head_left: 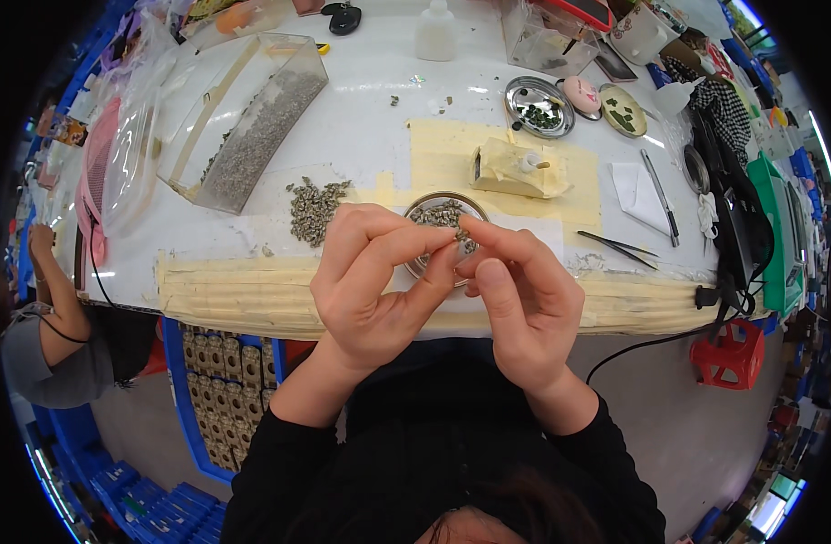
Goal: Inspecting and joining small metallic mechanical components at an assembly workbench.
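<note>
Pinching small part | both hands [451, 281] | over round metal dish [422, 207]

Your left hand [374, 290] and right hand [515, 299] work above shiny metal dish [422, 205] of rough grey bits. Glossy white tabletop [370, 118], matt yellowish paper tape [225, 295], clear plastic box [252, 118], black cloth sleeves.

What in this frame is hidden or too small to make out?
Head view:
- The piece pinched between left hand and right hand: too small, covered by fingertips.
- Round dish: near half hidden behind both hands.
- Loose grey parts: too small to identify.
- Crate under the table: cut off by table edge.
</note>
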The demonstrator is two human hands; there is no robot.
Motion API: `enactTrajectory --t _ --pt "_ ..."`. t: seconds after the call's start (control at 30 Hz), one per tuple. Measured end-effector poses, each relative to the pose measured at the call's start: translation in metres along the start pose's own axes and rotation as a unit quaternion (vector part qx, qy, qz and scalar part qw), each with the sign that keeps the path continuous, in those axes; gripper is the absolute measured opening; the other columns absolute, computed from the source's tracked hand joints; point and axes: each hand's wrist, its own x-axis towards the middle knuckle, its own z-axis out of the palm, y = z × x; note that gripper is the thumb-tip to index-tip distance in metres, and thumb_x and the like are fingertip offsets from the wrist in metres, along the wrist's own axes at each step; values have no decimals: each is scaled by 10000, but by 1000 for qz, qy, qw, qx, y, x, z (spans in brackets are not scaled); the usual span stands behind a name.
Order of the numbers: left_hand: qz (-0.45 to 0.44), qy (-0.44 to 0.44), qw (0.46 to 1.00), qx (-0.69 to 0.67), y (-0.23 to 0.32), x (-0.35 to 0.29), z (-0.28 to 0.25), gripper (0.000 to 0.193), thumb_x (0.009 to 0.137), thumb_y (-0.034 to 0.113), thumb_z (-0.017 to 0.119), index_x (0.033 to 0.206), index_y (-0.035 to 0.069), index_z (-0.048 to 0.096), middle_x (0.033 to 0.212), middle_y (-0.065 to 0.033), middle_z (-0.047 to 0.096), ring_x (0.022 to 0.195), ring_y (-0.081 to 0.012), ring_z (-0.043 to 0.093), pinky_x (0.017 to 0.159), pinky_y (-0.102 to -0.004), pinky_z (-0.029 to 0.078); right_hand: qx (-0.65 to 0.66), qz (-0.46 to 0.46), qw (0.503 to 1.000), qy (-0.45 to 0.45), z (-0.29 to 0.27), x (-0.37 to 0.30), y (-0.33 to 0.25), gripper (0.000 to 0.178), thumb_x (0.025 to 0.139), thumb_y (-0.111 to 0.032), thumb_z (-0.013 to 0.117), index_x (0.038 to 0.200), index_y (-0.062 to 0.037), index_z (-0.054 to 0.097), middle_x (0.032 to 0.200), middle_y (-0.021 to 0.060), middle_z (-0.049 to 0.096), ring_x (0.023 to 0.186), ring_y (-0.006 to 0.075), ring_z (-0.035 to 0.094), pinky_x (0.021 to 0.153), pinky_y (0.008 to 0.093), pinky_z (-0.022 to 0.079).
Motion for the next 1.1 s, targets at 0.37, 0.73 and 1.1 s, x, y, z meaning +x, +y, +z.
enactTrajectory --t 0.37,0.73,1.1 --pt "59 -23 998 3 3 3 0 283 700 -28 816 965 26 732 853 -51 656 721 -200 593 616 -303 452 190 129 973 -5 -5 8 1 138 977 -57 615 1073 30 662 933 39 685 768 57 604 680 211 517" --pt "91 -29 994 52 5 2 0 291 702 -32 810 976 22 729 848 -57 660 726 -215 596 618 -304 480 219 163 962 -26 -10 10 -1 137 969 -73 632 1060 21 674 919 44 685 787 61 614 667 218 539" --pt "98 -11 991 87 4 2 7 270 689 -57 797 937 -3 705 830 -68 647 723 -227 597 611 -317 480 -224 -220 948 57 -2 9 3 292 755 38 757 1039 -30 745 840 82 656 709 193 622 583 277 489"
